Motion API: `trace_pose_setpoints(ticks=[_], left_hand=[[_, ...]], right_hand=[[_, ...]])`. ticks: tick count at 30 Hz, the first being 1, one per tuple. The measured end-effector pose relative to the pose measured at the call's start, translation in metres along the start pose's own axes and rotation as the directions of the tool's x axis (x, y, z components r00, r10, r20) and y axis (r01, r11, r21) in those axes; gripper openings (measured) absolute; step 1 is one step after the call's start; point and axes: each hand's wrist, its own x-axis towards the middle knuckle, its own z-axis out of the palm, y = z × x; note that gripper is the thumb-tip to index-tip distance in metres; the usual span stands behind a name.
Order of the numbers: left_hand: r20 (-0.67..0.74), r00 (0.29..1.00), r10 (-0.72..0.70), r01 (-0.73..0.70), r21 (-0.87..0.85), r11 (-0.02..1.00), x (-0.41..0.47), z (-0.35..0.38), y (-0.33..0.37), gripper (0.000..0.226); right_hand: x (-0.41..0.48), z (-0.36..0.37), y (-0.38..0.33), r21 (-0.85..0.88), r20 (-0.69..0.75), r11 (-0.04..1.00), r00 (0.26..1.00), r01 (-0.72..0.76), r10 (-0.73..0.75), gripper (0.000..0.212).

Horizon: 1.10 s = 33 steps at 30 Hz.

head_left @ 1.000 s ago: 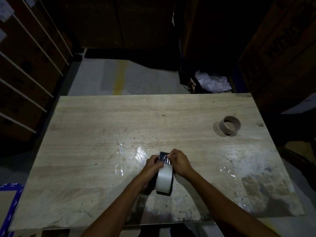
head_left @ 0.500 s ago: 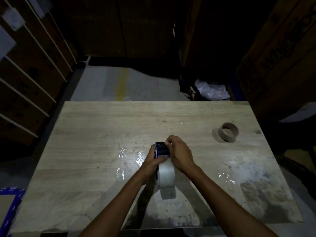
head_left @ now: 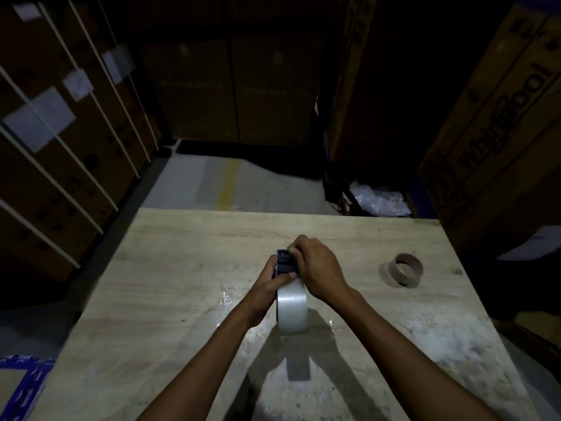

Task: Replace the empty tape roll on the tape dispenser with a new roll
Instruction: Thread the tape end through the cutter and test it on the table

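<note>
A dark tape dispenser (head_left: 283,264) with a toothed front edge stands over the middle of the wooden table (head_left: 182,284), carrying a full clear tape roll (head_left: 292,308). My left hand (head_left: 268,288) grips the dispenser's left side. My right hand (head_left: 315,268) is closed over its top right, fingertips at the toothed head. The empty brown cardboard core (head_left: 405,270) lies on its side at the table's right, apart from both hands.
Shiny scraps of clear film (head_left: 226,297) stick to the table left of the dispenser. Tall cardboard boxes (head_left: 498,132) stand at right and strapped boxes (head_left: 60,147) at left. A crumpled plastic bag (head_left: 379,199) lies beyond the far edge.
The dispenser with the roll has been raised and moved away from me. My right hand slid up from the roll to the toothed head. The camera tilted upward.
</note>
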Motion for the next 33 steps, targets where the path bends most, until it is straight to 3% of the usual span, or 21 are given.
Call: trace_pose_setpoints(ticks=[7,20,26,33], left_hand=[[0.005,0.999,0.053,-0.053,0.002,0.999,-0.007,0.009,0.018,0.043],[0.042,0.989,0.142,-0.146,0.143,0.979,-0.013,0.021,0.042,0.048],[0.082,0.979,0.187,-0.199,0.170,0.965,-0.016,0.026,0.057,0.058],[0.087,0.974,0.209,-0.223,0.196,0.955,-0.015,0.028,0.063,0.054]], right_hand=[[0.009,-0.020,-0.013,-0.078,-0.032,0.997,0.999,-0.026,0.023,0.018],[0.016,-0.049,-0.028,0.009,-0.102,0.996,0.990,-0.094,0.094,0.020],[0.020,-0.059,-0.034,0.096,-0.155,0.978,0.968,-0.186,0.199,0.025],[0.024,-0.070,-0.038,0.136,-0.139,0.971,0.967,-0.196,0.215,0.023]])
